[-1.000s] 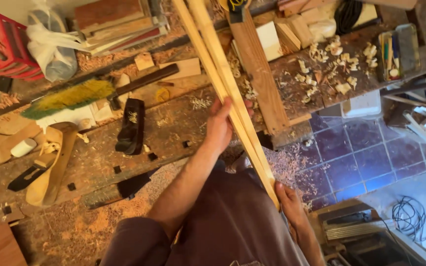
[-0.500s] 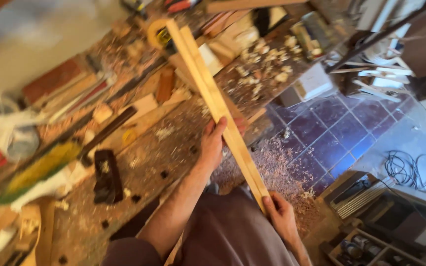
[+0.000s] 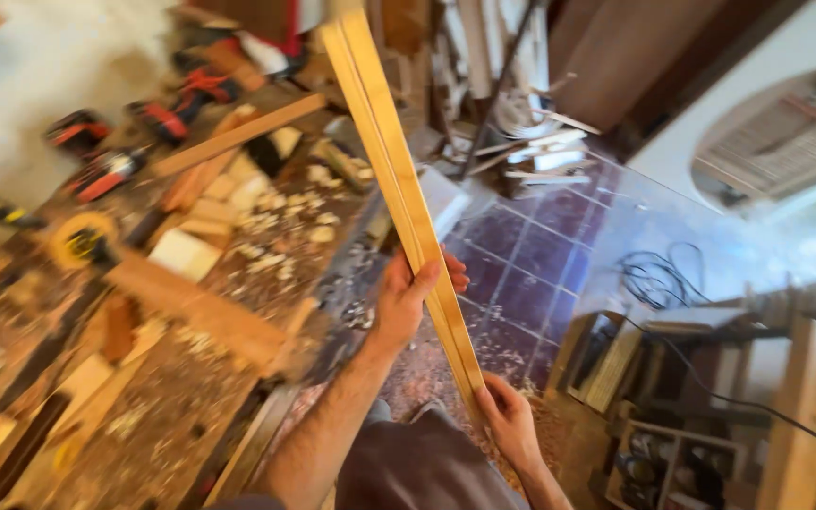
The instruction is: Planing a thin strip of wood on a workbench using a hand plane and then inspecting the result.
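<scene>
Wooden strips: two long, thin, pale wooden strips, pressed together side by side, run from 12 o'clock at the top edge of the view down to about 5 o'clock, held in the air above the bench edge and the floor.
Left hand: the left hand grips the strips about two thirds of the way down, thumb lying across the near face and fingers curled around the far side, closed firmly on the wood.
Right hand: the right hand, at 5 o'clock, is wrapped around the bottom end of the strips, fingers closed on them.
Workbench: a cluttered workbench fills the side from 7 to 10 o'clock, strewn with shavings, sawdust and small offcut blocks.
Tools: red and black power tools lie at 11 o'clock; a yellow tape measure sits at 9 o'clock.
Plank: a broader plank lies on the bench, just left of the left forearm.
Floor: purple tiled floor shows at 3 o'clock, with a black cable coiled on it.
</scene>
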